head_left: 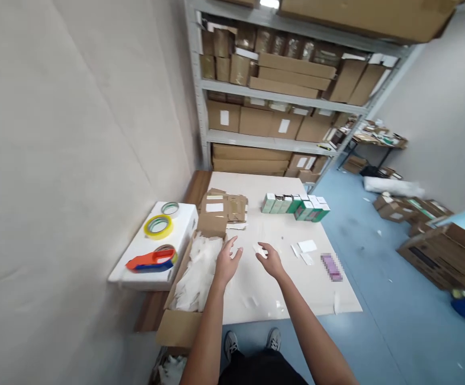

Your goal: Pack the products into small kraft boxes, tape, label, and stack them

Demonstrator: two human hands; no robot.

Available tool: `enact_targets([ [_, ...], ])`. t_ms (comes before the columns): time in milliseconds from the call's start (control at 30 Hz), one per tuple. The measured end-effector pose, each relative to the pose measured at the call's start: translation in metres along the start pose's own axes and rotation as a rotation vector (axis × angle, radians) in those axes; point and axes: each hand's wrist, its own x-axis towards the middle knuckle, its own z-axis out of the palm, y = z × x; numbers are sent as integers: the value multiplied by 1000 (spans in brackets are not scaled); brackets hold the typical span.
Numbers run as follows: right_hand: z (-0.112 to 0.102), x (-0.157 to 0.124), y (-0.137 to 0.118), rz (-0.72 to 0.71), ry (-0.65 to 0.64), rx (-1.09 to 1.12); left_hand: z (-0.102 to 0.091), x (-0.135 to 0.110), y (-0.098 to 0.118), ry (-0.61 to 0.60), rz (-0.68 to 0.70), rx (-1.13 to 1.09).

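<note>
My left hand (pixel 226 260) hovers over the white table (pixel 324 291) beside an open cardboard box (pixel 176 326) full of clear plastic bags (pixel 198 270); its fingers are spread and hold nothing. My right hand (pixel 271 259) is just to the right, its fingers pinched on a small white piece (pixel 260 249) that I cannot make out. A row of green and white small boxes (pixel 294 206) stands farther back on the table. Flattened brown cartons (pixel 224 206) lie behind the open box.
A white foam block (pixel 136 272) at the left carries a yellow tape roll (pixel 159 226), another roll (pixel 170 208) and a red and blue tape dispenser (pixel 149 261). White slips (pixel 307 246) lie on the table. Metal shelves (pixel 280 96) with cartons stand behind; boxes (pixel 444 251) crowd the blue floor on the right.
</note>
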Motion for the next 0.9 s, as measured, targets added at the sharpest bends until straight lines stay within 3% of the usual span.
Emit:
enact_targets([
  [200, -88, -19, 60, 169, 206, 52, 80, 23, 28, -209, 45, 38],
  [333, -130, -7, 87, 214, 285, 77, 125, 37, 46, -283, 74, 83],
  [600, -207, 73, 156, 226, 266, 83, 215, 65, 61, -285, 63, 243],
  [767, -254, 130, 212, 207, 238, 72, 301, 99, 64, -343, 32, 313],
  [900, -286, 168, 251, 221, 166, 55, 379, 161, 63, -450, 9, 337],
])
